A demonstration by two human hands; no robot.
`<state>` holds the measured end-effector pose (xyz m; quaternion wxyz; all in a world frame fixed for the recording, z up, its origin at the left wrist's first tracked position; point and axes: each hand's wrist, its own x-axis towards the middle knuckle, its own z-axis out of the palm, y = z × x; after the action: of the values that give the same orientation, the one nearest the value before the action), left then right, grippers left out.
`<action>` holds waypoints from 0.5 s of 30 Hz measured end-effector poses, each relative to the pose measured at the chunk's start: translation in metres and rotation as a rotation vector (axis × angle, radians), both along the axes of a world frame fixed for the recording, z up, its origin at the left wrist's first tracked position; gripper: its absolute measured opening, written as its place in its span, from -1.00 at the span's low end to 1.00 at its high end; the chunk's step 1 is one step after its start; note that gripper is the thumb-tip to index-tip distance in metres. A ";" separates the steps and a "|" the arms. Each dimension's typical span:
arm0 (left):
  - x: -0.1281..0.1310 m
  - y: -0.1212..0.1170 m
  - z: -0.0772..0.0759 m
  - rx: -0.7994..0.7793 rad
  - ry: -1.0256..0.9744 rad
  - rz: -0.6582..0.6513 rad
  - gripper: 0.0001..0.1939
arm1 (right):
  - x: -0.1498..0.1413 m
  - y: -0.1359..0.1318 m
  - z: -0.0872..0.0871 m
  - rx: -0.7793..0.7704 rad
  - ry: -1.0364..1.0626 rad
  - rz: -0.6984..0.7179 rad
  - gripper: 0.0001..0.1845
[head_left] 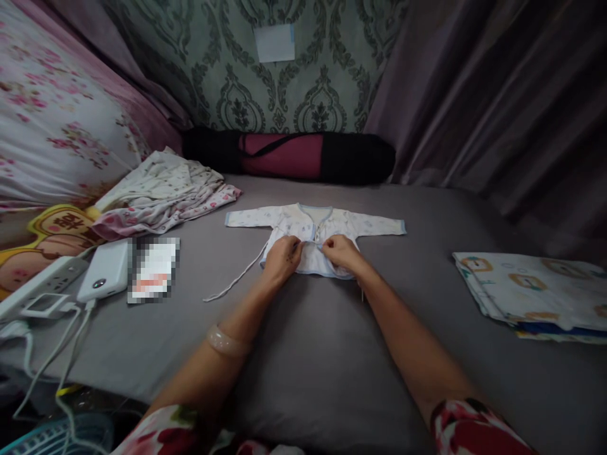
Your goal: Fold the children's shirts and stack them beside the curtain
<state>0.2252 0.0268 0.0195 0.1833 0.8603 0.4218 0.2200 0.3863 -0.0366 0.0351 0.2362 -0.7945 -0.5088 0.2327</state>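
A small white baby shirt (327, 221) with blue trim lies spread on the grey bed sheet (303, 354), sleeves stretched out to both sides. My left hand (284, 258) is closed on the front of the shirt, left of its middle. Just to the right, my right hand (342, 251) pinches the other front edge. Between them the lower front of the shirt shows. A white tie string (234, 285) trails from the shirt's left side across the sheet. What exactly sits between my fingertips is too small to make out.
At left are a crumpled pile of printed clothes (171, 183), a power bank (107, 268), a power strip (42, 287) with cables and a blurred card (154, 270). Folded printed cloths (535, 284) lie at right. A long black and maroon bag (284, 155) rests against the wall.
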 end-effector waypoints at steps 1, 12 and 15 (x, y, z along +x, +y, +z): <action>0.001 0.000 0.003 -0.014 -0.021 0.008 -0.74 | 0.005 0.002 0.001 0.008 0.161 -0.059 -0.77; 0.026 -0.010 0.016 -0.041 0.048 -0.141 -0.76 | 0.008 0.006 0.018 0.109 1.083 -0.218 -0.80; 0.033 -0.017 0.013 -0.002 0.159 -0.176 -0.76 | 0.006 0.007 0.014 0.125 1.092 -0.227 -0.79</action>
<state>0.2580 0.0102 0.0321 0.1688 0.9085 0.3581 0.1339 0.3927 -0.0294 0.0489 0.5357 -0.5928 -0.2370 0.5526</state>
